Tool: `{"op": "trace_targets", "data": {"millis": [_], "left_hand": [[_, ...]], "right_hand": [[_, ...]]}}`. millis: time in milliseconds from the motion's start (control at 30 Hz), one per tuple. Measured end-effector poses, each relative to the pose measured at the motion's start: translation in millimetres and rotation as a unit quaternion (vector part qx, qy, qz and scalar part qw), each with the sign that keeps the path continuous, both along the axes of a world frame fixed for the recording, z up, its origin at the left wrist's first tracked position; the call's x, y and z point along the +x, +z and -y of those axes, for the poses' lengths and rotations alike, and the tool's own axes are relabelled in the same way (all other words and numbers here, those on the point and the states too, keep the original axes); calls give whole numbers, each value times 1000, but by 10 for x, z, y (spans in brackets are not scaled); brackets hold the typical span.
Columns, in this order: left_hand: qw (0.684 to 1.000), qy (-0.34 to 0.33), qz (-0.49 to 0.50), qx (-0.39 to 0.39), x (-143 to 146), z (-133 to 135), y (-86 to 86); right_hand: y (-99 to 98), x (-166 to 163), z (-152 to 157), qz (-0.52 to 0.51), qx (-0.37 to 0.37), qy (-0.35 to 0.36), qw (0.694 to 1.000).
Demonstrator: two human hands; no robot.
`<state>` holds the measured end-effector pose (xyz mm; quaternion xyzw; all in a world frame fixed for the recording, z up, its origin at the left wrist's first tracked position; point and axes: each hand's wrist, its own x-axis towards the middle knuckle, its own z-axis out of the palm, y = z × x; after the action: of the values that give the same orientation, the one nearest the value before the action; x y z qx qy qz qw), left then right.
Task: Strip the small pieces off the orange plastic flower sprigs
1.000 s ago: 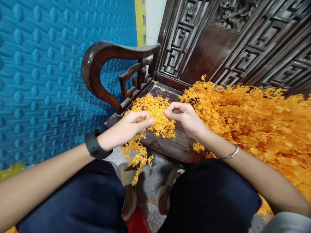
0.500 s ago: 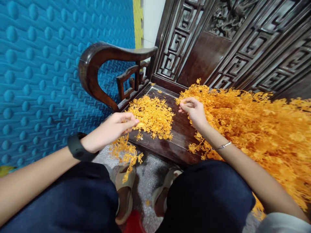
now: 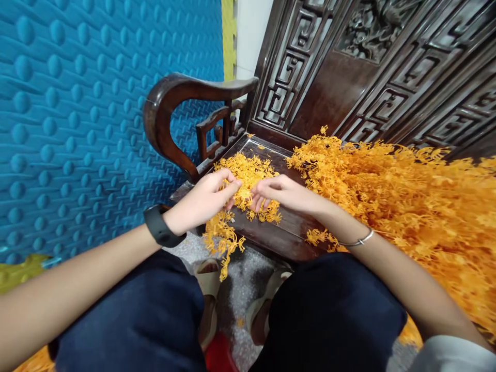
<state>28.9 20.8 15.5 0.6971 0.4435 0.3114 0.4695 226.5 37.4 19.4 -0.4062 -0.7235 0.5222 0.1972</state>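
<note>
My left hand (image 3: 211,199), with a dark band at the wrist, pinches a strand of orange plastic flowers (image 3: 222,235) that dangles below it, past the seat's front edge. Close to its fingertips is my right hand (image 3: 279,194), its fingers curled and thumb pressed in; whatever they hold is too small or hidden to name. Both hands are above a small pile of loose yellow-orange plastic flower pieces (image 3: 253,168) on the dark wooden seat (image 3: 287,227). Part of that pile is covered by the hands.
A large heap of orange plastic flower strands (image 3: 418,201) fills the bench's right side. Behind stands a carved wooden backrest (image 3: 329,93), with a curved armrest (image 3: 158,113) at left. Blue bumpy matting (image 3: 77,119) lies beyond. Something red (image 3: 219,354) is between my feet.
My right hand has left the edge of the large heap and moved left, close to my left hand. My left hand, still with the strand, has shifted slightly right in view.
</note>
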Motion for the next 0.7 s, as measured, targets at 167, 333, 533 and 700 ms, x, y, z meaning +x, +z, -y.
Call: {"op": "trace_targets", "data": {"millis": [167,333,533,700], "left_hand": [[999,-33,34,3,11,11,-16],[998,-66,20,-11,-2,33,41],[996,-79,-46,-16,6,104,87],[999,8,-34,-16,-209,112,50]], "right_hand": [[94,-211,184,-52,-93,-5,994],[68,-120,105,-62,-80,-70,992],[40,52,76,12,8,-54,998],[-46,423,-23,-35,64,-275,959]]}}
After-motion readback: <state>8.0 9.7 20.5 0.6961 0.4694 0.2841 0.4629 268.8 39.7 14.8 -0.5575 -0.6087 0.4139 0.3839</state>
